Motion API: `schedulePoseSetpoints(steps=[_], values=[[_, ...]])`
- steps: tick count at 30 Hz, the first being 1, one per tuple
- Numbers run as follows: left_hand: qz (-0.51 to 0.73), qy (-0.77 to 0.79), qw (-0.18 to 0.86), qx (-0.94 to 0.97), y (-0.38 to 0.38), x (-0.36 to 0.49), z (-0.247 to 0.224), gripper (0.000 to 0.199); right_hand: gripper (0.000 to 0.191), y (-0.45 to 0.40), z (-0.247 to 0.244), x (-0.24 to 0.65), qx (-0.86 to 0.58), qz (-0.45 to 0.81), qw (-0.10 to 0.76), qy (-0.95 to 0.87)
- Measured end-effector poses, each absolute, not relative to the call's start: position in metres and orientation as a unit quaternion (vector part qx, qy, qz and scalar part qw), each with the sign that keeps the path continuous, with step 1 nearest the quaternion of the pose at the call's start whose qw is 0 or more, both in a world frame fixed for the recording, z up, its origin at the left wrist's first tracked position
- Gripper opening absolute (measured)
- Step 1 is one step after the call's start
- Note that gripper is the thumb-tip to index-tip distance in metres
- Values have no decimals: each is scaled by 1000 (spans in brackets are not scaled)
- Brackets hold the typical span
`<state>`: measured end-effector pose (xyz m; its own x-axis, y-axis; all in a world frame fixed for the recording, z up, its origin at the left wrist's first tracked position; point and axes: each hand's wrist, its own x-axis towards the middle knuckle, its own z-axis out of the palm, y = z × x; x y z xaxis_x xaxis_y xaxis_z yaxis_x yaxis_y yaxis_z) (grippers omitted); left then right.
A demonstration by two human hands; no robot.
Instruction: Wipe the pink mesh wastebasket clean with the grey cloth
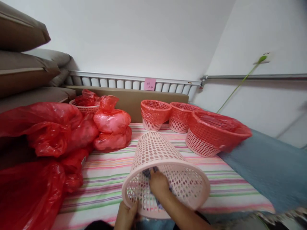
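A pink perforated plastic basket [158, 145] lies on its side with its open mouth facing me. My left hand [127, 212] grips the lower left of its rim, thumb inside. Reaching into the mouth, my right hand [159, 183] is closed on a dark blue patterned cloth [147, 172] and presses it to the inner left wall. Part of the cloth hangs below the hand, and its full shape is hidden. The basket rests on a striped cloth [107, 174] of pink, green and white.
Three baskets lined with red bags stand behind: a left one [155, 111], a middle one [181, 116] and a right one [211, 132]. Red plastic bags [112, 124] pile up at left beside stacked cushions [26, 68]. A pink note [150, 84] hangs on the white railing [115, 76].
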<state>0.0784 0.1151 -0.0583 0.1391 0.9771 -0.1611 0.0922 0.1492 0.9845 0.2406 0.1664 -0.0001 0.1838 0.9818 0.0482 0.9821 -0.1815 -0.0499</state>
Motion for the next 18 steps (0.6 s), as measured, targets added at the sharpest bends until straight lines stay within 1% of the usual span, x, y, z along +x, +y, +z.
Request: schedulePoseSetpoints(steps=[5,9,12,14,18], values=[[393,528,546,518,112,78,-51,55,30,103,0,224,-759,-7,-31,-651],[410,544,504,531,104,52,-36,49,30,88,5,211,-745,22,-18,-667],[430,576,459,523,96,28,-26,39,31,103,7,206,-737,31,16,-675],[435,581,439,530,92,22,-22,37,33,125,8,205,-747,32,46,-662],[443,589,442,512,95,32,-22,36,44,184,13,208,-761,19,155,-629]])
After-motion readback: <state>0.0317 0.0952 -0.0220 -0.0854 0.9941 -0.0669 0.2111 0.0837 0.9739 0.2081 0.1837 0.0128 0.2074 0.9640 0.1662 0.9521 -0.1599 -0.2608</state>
